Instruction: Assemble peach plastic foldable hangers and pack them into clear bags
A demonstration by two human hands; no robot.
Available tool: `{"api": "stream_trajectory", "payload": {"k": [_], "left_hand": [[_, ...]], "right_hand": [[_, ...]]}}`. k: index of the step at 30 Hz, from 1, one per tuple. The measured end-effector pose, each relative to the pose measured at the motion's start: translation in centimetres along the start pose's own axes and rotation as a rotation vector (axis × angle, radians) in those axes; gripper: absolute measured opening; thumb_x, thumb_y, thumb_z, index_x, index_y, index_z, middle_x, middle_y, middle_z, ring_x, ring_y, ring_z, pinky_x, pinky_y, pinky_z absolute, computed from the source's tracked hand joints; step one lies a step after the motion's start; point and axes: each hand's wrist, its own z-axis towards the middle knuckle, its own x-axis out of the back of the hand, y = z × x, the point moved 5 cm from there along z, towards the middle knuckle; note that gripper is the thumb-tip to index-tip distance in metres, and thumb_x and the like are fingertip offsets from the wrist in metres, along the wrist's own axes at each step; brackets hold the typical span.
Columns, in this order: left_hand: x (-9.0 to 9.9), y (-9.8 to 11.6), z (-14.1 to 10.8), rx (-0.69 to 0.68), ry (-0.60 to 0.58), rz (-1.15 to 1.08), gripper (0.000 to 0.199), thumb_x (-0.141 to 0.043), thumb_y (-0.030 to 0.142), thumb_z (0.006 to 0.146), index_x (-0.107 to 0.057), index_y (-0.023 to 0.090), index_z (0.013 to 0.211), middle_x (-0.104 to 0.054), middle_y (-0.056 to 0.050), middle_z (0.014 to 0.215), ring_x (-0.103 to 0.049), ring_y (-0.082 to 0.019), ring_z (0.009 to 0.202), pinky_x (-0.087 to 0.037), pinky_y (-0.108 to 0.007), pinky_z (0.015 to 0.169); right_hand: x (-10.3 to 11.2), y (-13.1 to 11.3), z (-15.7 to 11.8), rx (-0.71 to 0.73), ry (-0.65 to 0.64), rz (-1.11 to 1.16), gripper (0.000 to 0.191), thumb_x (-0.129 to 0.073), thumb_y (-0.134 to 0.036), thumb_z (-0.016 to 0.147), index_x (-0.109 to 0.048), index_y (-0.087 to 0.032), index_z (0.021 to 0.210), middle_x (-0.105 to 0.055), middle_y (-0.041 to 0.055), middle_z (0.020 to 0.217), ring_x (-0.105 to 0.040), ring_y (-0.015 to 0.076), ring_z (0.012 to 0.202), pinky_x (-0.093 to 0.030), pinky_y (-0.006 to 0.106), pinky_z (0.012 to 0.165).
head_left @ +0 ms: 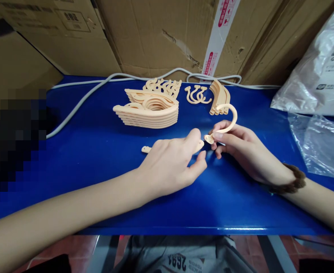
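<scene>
In my right hand point(238, 146), thumb and fingers pinch a beige plastic hanger hook point(233, 117). Its curve points up and its flat round base faces my left hand. My left hand point(172, 161) is closed around a long beige hanger piece point(145, 149). One end of that piece shows past the back of the hand and the other between thumb and forefinger. The thumb stands a little off it, and the other fingers are hidden. A small gap separates the two hands. Behind them is a stack of curved beige hanger parts point(150, 119).
Several loose hooks point(197, 94) and a bundle of curved arms point(219, 94) lie at the back of the blue table point(98, 201). More hooks point(164, 86) are behind the stack. A white cable point(81, 102), cardboard boxes point(155, 38) and a plastic bag point(312, 76) border the workspace.
</scene>
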Motion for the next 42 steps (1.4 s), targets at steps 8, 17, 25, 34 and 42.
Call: {"api": "stream_trajectory", "payload": {"k": [8, 17, 25, 34, 42], "left_hand": [[0.0, -1.2, -0.8, -0.091, 0.074, -0.284, 0.012, -0.052, 0.023, 0.097, -0.041, 0.022, 0.098, -0.061, 0.001, 0.089, -0.063, -0.014, 0.073, -0.043, -0.024, 0.066], [-0.6, -1.6, -1.2, -0.117, 0.11, -0.137, 0.016, -0.049, 0.039, 0.106, -0.045, 0.025, 0.112, -0.071, 0.004, 0.087, -0.071, -0.018, 0.071, -0.039, -0.024, 0.058], [-0.8, -1.2, -1.4, -0.172, 0.106, -0.166, 0.01, -0.044, 0.031, 0.105, -0.048, 0.022, 0.102, -0.066, 0.005, 0.077, -0.059, -0.011, 0.055, -0.036, -0.024, 0.054], [-0.2, -0.5, -1.2, -0.439, 0.203, 0.058, 0.023, -0.037, 0.025, 0.111, -0.058, 0.016, 0.109, -0.071, -0.004, 0.096, -0.058, -0.017, 0.082, -0.044, -0.028, 0.075], [-0.2, -0.5, -1.0, -0.477, 0.262, 0.147, 0.03, -0.035, 0.025, 0.112, -0.062, 0.015, 0.106, -0.07, -0.005, 0.091, -0.056, -0.017, 0.078, -0.045, -0.028, 0.075]], "right_hand": [[0.5, 0.3, 0.1, -0.038, -0.03, 0.091, 0.016, -0.082, -0.034, 0.082, -0.072, -0.022, 0.085, -0.069, 0.0009, 0.086, -0.062, 0.0113, 0.075, -0.053, 0.023, 0.065], [0.5, 0.0, 0.0, 0.026, -0.018, 0.057, 0.036, -0.089, -0.029, 0.073, -0.057, -0.023, 0.087, -0.073, -0.0022, 0.082, -0.064, 0.0113, 0.068, -0.054, 0.025, 0.064], [0.7, 0.2, 0.1, -0.002, -0.007, 0.075, 0.05, -0.091, -0.027, 0.07, -0.057, -0.025, 0.106, -0.075, -0.0024, 0.085, -0.066, 0.0119, 0.071, -0.053, 0.023, 0.063], [0.8, 0.0, 0.1, -0.055, -0.052, 0.061, 0.049, -0.091, -0.03, 0.07, -0.054, -0.024, 0.103, -0.071, -0.0037, 0.077, -0.06, 0.0092, 0.062, -0.048, 0.023, 0.059], [0.7, -0.1, 0.0, -0.054, -0.028, 0.044, 0.05, -0.091, -0.034, 0.069, -0.051, -0.025, 0.097, -0.062, -0.0073, 0.065, -0.052, 0.0099, 0.056, -0.047, 0.024, 0.054]]}}
